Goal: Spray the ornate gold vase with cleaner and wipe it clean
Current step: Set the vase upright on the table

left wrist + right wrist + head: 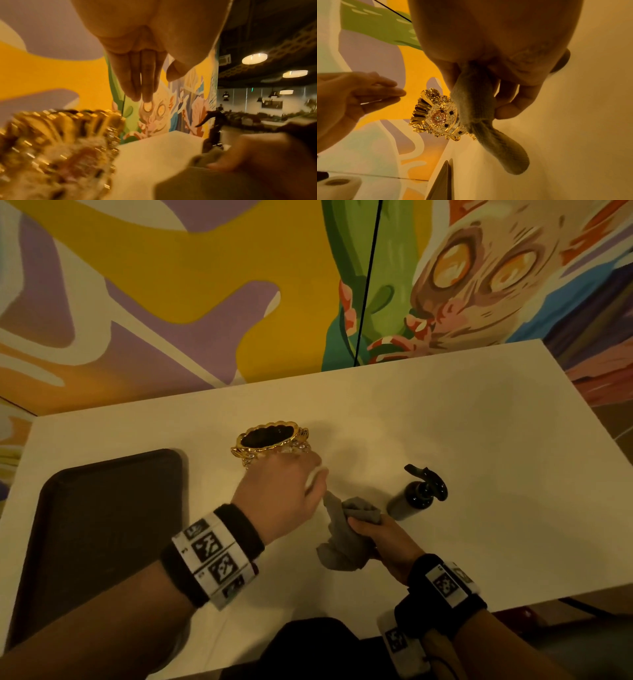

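The ornate gold vase [270, 440] stands upright on the white table [445, 422]; the right wrist view shows its pink flower and jewelled front [438, 116]. My left hand [284, 491] hovers just in front of it and above, fingers [140, 81] straight and together, holding nothing; a gap separates it from the vase. To the right, my right hand [383, 539] grips a bunched grey cloth [342, 535] just above the tabletop, and one end of the cloth [501, 152] hangs loose beside the vase. A dark spray bottle [418, 491] stands upright to the right of both hands, untouched.
A dark brown tray [102, 525] lies on the table's left part. A painted mural wall [205, 285] rises right behind the table, with a thin black cord [368, 282] running down it. In the right wrist view a paper roll [339, 185] sits beyond the table.
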Demonstrator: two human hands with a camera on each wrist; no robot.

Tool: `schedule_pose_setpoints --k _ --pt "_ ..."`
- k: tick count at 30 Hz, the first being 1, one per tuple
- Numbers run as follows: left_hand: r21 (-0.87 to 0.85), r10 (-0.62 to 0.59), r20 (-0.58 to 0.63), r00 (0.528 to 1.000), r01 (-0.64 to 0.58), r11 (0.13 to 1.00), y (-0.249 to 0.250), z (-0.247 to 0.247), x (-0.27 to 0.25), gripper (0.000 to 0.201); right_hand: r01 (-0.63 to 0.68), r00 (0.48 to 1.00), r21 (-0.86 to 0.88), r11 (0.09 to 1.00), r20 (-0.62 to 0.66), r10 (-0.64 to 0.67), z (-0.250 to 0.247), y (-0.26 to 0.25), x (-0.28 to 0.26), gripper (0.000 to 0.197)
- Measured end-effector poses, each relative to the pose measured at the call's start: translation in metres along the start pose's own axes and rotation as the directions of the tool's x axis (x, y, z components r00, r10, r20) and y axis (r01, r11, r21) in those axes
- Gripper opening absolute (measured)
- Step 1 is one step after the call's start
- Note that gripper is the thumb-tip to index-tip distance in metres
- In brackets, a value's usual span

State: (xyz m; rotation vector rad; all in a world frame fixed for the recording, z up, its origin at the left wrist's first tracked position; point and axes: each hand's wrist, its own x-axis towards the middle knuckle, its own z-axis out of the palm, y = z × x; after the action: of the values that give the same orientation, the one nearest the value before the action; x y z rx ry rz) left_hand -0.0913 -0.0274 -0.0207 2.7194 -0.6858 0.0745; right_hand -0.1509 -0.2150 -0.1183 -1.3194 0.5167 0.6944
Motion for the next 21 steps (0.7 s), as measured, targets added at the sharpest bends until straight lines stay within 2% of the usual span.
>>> schedule_pose_setpoints --k 1,2,3,4,5,6,7,10,12,13,14,15,16,17,18,19,21 --pt "-0.101 -0.010 0.134 0.991 0.024 0.995 0.005 0.009 -0.004 0.037 0.015 1.000 -0.015 1.000 0.019 -0.015 0.000 -0.002 -0.002 0.024" --pt "-0.185 -0.012 0.320 0.947 0.075 0.980 0.009 0.019 -0.006 0.048 0.030 0.999 -0.019 0.999 0.034 -0.029 0.000 -0.005 -0.004 0.025" --pt "-0.251 0.013 0.494 0.869 0.128 0.960 0.013 0.030 -0.006 0.065 0.045 0.998 -0.003 0.999 0.048 -0.044 0.000 -0.007 -0.005 0.028" --pt "-0.294 0.046 0.608 0.792 0.171 0.940 0.016 0.041 -0.005 0.078 0.053 0.997 0.044 0.998 0.056 -0.055 0.000 -0.009 -0.007 0.032" --pt "-0.329 0.066 0.647 0.759 0.200 0.923 0.019 0.050 -0.004 0.082 0.053 0.996 0.103 0.993 0.061 -0.059 -0.001 -0.010 -0.009 0.037" --pt "-0.360 0.066 0.634 0.770 0.219 0.907 0.021 0.057 -0.002 0.076 0.053 0.996 0.152 0.987 0.068 -0.064 -0.004 -0.012 -0.012 0.043" --pt "-0.385 0.050 0.591 0.805 0.227 0.895 0.021 0.063 -0.001 0.064 0.057 0.995 0.169 0.984 0.075 -0.070 -0.009 -0.012 -0.015 0.046" --pt "-0.429 -0.004 0.454 0.891 0.222 0.876 0.020 0.068 -0.001 0.024 0.061 0.996 0.099 0.993 0.066 -0.067 -0.040 -0.009 -0.029 0.043" --pt "-0.463 -0.041 0.412 0.910 0.247 0.851 0.015 0.069 -0.004 0.015 0.074 0.994 -0.028 0.997 -0.075 -0.076 -0.066 -0.001 -0.037 0.039" --pt "-0.473 -0.064 0.409 0.910 0.272 0.838 0.011 0.068 -0.007 0.014 0.089 0.969 -0.167 0.982 -0.212 -0.124 -0.078 0.003 -0.039 0.036" --pt "-0.482 -0.088 0.409 0.908 0.297 0.825 0.007 0.067 -0.010 0.016 0.077 0.913 -0.328 0.941 -0.356 -0.199 -0.087 0.005 -0.040 0.035" --pt "-0.484 -0.115 0.414 0.903 0.325 0.813 0.002 0.066 -0.014 0.017 0.052 0.842 -0.454 0.889 -0.459 -0.284 -0.093 0.006 -0.039 0.040" --pt "-0.483 -0.141 0.423 0.895 0.355 0.800 -0.004 0.066 -0.019 0.018 0.049 0.785 -0.540 0.841 -0.499 -0.366 -0.095 0.004 -0.037 0.050" --pt "-0.476 -0.168 0.435 0.885 0.384 0.791 -0.009 0.064 -0.024 0.019 0.073 0.762 -0.604 0.794 -0.480 -0.435 -0.094 0.001 -0.033 0.064" --pt "-0.464 -0.198 0.448 0.872 0.416 0.782 -0.016 0.062 -0.030 0.022 0.110 0.769 -0.653 0.750 -0.422 -0.480 -0.092 -0.003 -0.028 0.075" --pt "-0.450 -0.229 0.462 0.857 0.449 0.772 -0.021 0.059 -0.037 0.025 0.141 0.790 -0.679 0.720 -0.361 -0.495 -0.089 -0.008 -0.023 0.077" --pt "-0.429 -0.283 0.491 0.823 0.512 0.744 -0.034 0.053 -0.052 0.029 0.172 0.812 -0.686 0.707 -0.308 -0.497 -0.082 -0.016 -0.015 0.056"
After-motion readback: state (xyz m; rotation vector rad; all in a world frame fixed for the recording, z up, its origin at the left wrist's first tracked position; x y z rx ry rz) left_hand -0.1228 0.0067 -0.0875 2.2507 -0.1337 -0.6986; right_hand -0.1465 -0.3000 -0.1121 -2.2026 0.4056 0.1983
